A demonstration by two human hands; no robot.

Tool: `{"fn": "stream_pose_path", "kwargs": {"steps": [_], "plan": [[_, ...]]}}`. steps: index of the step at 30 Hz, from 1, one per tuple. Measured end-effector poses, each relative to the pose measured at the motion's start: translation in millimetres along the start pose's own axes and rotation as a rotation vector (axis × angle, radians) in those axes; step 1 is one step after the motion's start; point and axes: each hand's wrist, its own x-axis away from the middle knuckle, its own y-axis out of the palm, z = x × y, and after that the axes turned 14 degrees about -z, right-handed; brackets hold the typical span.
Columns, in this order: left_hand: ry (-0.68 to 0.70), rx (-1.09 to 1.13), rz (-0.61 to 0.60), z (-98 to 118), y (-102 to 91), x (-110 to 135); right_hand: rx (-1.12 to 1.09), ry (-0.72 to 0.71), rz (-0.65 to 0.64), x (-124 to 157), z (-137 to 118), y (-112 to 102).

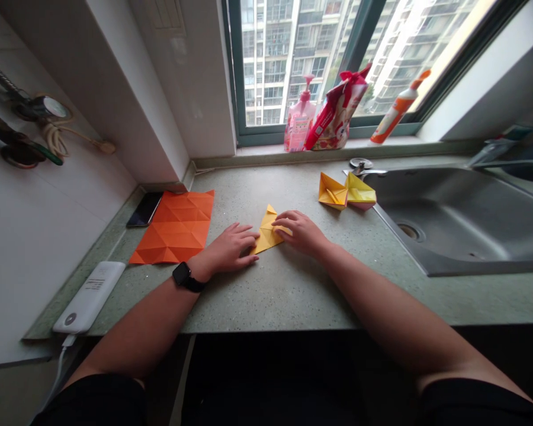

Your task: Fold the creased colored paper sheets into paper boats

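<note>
A small piece of folded yellow paper (267, 235) lies on the counter between my hands, with crease lines and a pointed top corner. My left hand (231, 247), with a black watch on the wrist, lies flat at its left edge. The fingers are stretched out and apart, touching the lower left corner. On the other side my right hand (302, 232) has its thumb and fingers curled on the paper's right part, which they partly hide. Left of my left hand lies a creased orange sheet (177, 228).
Two folded paper shapes, one orange-yellow (332, 192) and one lime-yellow (360, 192), stand beside the steel sink (462, 236). A phone (144, 209) and a white power bank (89, 296) lie at left. A pump bottle (299, 121), a red bag (337, 112) and an orange-white bottle (397, 111) stand on the sill.
</note>
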Motion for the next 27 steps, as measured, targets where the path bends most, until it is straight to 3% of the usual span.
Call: {"fn": "stream_pose_path", "kwargs": {"steps": [10, 18, 27], "plan": [[-0.097, -0.123, 0.046, 15.9, 11.2, -6.9, -0.031, -0.135, -0.115, 6.8, -18.3, 0.2], [-0.223, -0.046, 0.252, -5.8, 6.5, -6.6, -0.024, -0.109, -0.116, 4.0, -9.4, 2.1], [-0.279, 0.054, 0.207, -17.8, 3.2, -3.0, -0.107, 0.014, -0.084, 4.5, -4.4, 1.4]]}}
